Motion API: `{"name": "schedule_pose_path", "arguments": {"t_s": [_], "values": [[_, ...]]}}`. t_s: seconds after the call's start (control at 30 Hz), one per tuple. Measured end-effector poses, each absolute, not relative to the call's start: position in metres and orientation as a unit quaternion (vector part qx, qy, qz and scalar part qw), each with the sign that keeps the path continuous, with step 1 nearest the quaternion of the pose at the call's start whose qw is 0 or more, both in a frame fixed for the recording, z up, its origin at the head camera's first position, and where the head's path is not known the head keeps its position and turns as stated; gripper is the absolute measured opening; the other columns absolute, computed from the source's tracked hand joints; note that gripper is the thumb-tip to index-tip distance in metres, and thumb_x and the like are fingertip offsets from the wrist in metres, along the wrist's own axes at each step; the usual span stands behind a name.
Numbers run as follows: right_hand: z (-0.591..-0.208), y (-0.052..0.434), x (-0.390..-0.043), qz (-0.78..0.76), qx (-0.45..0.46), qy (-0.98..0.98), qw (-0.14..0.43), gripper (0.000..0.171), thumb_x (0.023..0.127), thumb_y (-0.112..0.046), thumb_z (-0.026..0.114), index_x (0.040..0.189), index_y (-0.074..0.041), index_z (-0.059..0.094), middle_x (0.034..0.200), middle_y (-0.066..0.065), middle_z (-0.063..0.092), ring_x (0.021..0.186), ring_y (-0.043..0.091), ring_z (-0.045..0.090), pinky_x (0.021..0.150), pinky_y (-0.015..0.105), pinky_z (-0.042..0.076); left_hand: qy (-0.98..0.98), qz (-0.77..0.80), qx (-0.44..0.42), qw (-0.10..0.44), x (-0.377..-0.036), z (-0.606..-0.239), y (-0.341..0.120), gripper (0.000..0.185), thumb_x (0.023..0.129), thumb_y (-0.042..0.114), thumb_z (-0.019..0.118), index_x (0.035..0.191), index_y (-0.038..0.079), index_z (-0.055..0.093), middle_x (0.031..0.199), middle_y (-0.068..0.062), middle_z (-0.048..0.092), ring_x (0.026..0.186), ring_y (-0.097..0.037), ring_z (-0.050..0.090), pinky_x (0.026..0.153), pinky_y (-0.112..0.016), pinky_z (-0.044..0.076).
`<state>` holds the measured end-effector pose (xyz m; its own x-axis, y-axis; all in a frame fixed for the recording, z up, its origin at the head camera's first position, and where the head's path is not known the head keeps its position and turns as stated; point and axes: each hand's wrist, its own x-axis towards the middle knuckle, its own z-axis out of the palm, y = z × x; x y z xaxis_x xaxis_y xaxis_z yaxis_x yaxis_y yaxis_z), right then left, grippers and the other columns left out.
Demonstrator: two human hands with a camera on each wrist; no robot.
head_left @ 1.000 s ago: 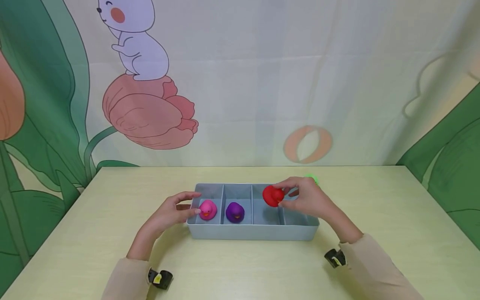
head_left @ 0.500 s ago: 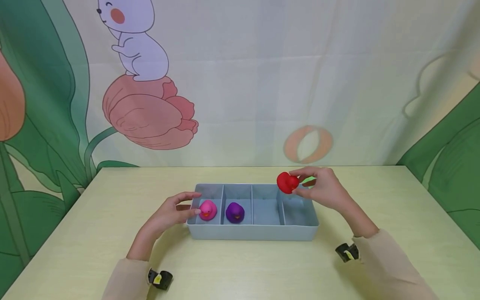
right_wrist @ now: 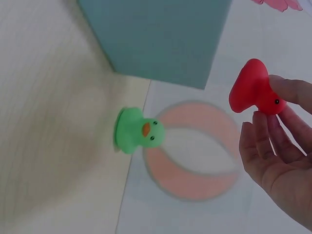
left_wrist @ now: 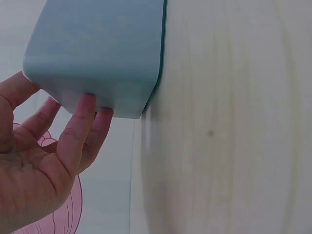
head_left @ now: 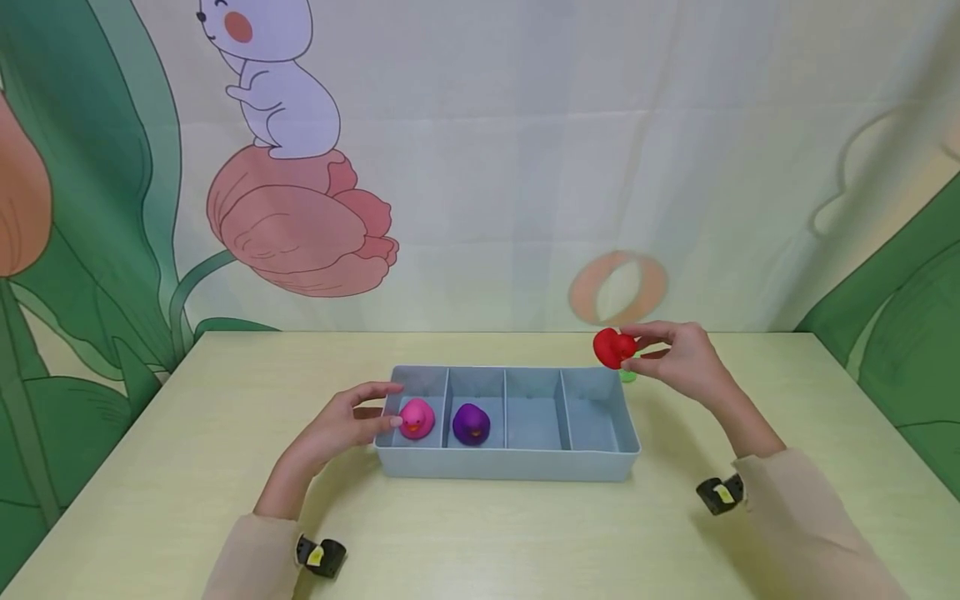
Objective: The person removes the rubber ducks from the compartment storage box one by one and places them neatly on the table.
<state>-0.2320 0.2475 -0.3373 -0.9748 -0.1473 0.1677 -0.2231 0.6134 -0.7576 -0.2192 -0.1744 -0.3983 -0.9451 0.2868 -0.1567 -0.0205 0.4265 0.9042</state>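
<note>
A grey-blue box with several compartments stands on the table. My left hand grips its left end, thumb and forefinger at the rim; in the left wrist view, other fingers touch the outside of the end wall. A pink rubber duck sits in the leftmost compartment, a purple rubber duck in the one beside it. Up behind the box's right end, my right hand pinches a red rubber duck by its head. Below it, a green rubber duck stands on the table, mostly hidden in the head view.
The pale wooden table ends at the back against a printed curtain. A small black device is worn at the left wrist and another black device at the right.
My right hand has carried the red duck up, back and to the right, from over the box to beyond its right end. The left hand has stayed at the box.
</note>
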Motion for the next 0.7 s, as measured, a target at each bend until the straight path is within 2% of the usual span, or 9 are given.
{"name": "schedule_pose_path", "arguments": {"t_s": [0.27, 0.53, 0.7], "values": [[-0.346, 0.267, -0.242, 0.422, 0.071, -0.902, 0.056, 0.044, 0.078, -0.003, 0.069, 0.119, 0.006, 0.056, 0.112, 0.024, 0.058, 0.097, 0.037, 0.056, 0.069, 0.022, 0.052, 0.831, 0.531, 0.080, 0.147, -0.219, -0.398, -0.174, 0.053, 0.081, 0.024, 0.068, 0.129, 0.009, 0.049, 0.135, -0.015, 0.041, 0.119, -0.037, 0.044, 0.077, -0.035, 0.048], [-0.356, 0.283, -0.249, 0.401, 0.041, -0.913, 0.058, 0.045, 0.080, -0.009, 0.067, 0.121, 0.004, 0.055, 0.112, 0.026, 0.058, 0.094, 0.037, 0.058, 0.066, 0.023, 0.051, 0.832, 0.529, 0.079, 0.147, -0.219, -0.397, -0.174, 0.053, 0.081, 0.024, 0.069, 0.129, 0.010, 0.050, 0.135, -0.014, 0.042, 0.119, -0.037, 0.044, 0.076, -0.034, 0.048], [-0.363, 0.291, -0.253, 0.394, 0.026, -0.917, 0.060, 0.045, 0.081, -0.010, 0.067, 0.121, 0.004, 0.055, 0.111, 0.027, 0.058, 0.098, 0.038, 0.056, 0.064, 0.020, 0.049, 0.831, 0.530, 0.082, 0.146, -0.219, -0.397, -0.175, 0.053, 0.081, 0.024, 0.069, 0.129, 0.009, 0.050, 0.135, -0.015, 0.042, 0.119, -0.037, 0.045, 0.075, -0.033, 0.048]]}}
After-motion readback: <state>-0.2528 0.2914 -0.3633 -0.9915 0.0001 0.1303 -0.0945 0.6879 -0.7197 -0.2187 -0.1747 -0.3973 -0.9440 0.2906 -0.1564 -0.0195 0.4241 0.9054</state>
